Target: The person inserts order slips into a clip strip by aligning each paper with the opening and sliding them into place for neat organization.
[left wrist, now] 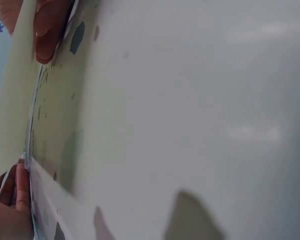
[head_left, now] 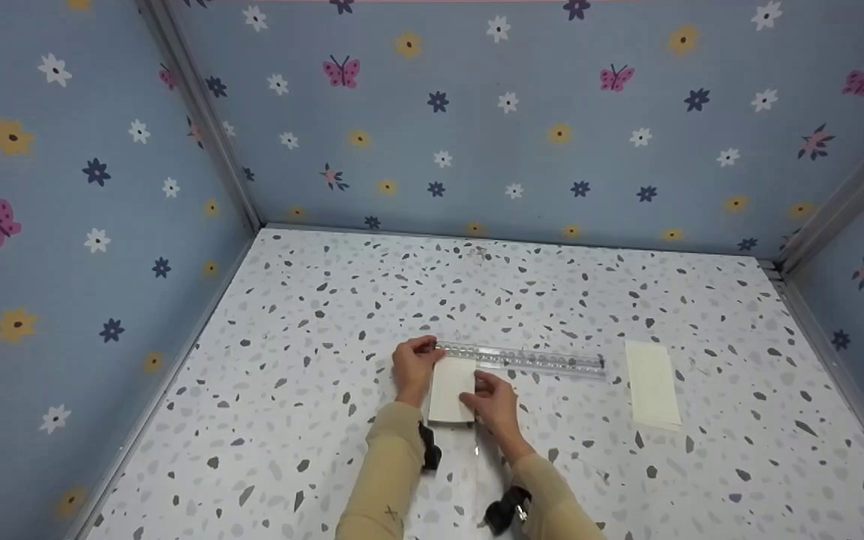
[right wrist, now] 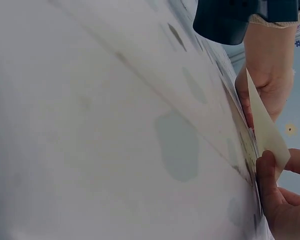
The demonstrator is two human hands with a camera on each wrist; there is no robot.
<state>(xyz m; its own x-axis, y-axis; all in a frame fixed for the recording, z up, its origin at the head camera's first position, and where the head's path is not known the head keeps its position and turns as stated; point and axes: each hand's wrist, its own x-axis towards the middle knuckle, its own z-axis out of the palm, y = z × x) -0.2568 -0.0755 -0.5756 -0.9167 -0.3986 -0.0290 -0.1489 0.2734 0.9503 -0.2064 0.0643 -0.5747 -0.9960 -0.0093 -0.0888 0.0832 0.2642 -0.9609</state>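
Note:
A cream paper sheet [head_left: 452,394] lies between the two hands, its far edge against a clear plastic ruler [head_left: 541,362]. My left hand [head_left: 411,369] grips the ruler's left end, its thumb right at the sheet's far left corner. On the sheet's right edge, my right hand [head_left: 498,409] pinches the paper, with the thumb on top. In the right wrist view the paper [right wrist: 266,131] bends up off the table, partly covering the left hand [right wrist: 270,90] behind it. The left wrist view has the left fingers [left wrist: 22,187] low beside the raised sheet [left wrist: 15,100].
Pale yellow paper strips [head_left: 653,384] lie stacked to the right of the ruler. The speckled white table [head_left: 312,337] meets flower-and-butterfly patterned walls [head_left: 477,135] at the back and sides. A black camera [head_left: 505,511] is strapped at the right wrist.

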